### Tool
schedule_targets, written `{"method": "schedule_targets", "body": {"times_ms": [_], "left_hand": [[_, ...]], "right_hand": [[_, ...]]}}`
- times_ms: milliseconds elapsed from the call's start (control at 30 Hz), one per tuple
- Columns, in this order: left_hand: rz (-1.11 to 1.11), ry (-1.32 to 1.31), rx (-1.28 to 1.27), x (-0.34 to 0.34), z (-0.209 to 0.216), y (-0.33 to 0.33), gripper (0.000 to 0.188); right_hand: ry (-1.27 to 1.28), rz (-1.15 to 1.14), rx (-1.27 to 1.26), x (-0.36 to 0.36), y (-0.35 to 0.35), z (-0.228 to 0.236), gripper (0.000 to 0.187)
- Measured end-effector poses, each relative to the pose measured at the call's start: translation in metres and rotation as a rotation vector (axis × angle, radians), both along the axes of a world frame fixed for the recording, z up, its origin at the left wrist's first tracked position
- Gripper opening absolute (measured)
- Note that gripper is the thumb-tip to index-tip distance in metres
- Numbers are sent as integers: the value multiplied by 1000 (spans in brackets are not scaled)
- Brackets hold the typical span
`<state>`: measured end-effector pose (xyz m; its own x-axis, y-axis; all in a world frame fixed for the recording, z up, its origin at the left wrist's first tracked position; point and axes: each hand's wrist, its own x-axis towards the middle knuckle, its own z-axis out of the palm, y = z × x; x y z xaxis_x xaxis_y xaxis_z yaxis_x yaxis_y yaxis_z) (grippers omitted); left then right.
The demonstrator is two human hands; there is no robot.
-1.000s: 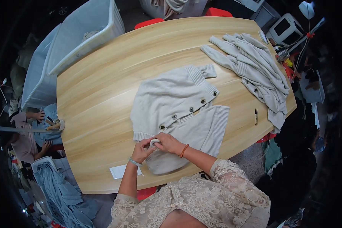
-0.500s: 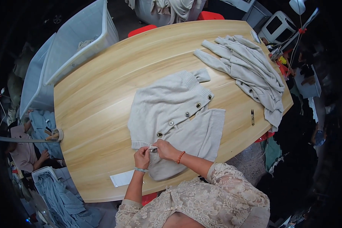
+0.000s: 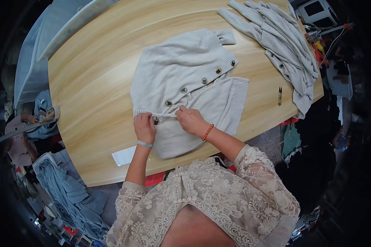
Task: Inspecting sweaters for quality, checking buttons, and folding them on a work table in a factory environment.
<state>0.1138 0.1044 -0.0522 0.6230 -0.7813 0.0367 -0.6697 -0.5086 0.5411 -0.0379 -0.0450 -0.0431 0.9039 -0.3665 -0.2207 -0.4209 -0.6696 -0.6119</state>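
A cream knit cardigan (image 3: 169, 70) lies spread on the wooden table in front of me, with a row of dark buttons running diagonally along its front band. My left hand (image 3: 145, 128) has its fingers bent over the ribbed edge, right beside the lowest button (image 3: 156, 121), and grips the knit there. A short way to the right, my right hand (image 3: 191, 121) pinches the front opening of the same cardigan. Its fingertips are partly hidden by the hand. The cardigan's lower panel (image 3: 173, 142) lies below both hands.
A second cream cardigan (image 3: 290, 49) lies bunched at the far right of the table (image 3: 90, 94). Small black thread snips (image 3: 280, 96) and a white paper slip (image 3: 123, 157) rest on the wood. Pale bins (image 3: 29, 61) and blue garments (image 3: 68, 193) stand left, near another person (image 3: 20, 144).
My hands were together at the lowest button and are now apart, the right one further right. The button shows between them. The whole view has shifted, so the table sits higher.
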Motion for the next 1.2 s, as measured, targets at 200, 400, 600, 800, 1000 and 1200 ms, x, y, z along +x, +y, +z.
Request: {"method": "schedule_targets", "body": {"times_ms": [200,400,600,800,1000,1200], "left_hand": [[-236,137,-122,-12,-11,-70,26],[-125,412,197,-5,-30,-79,16],[74,1178,-8,1,-41,-57,6],[149,1297,-23,5,-31,-60,11],[-166,1140,-27,-2,-10,-46,21],[-249,588,-9,-12,-23,-26,20]], "right_hand": [[-93,-27,-37,3,7,-12,6],[-129,-125,46,-8,6,-12,9],[-161,-166,118,-4,9,-7,25],[-171,-184,96,0,3,-4,31],[-95,-88,127,-3,-6,-9,22],[-150,-37,254,-6,-4,-25,21]]}}
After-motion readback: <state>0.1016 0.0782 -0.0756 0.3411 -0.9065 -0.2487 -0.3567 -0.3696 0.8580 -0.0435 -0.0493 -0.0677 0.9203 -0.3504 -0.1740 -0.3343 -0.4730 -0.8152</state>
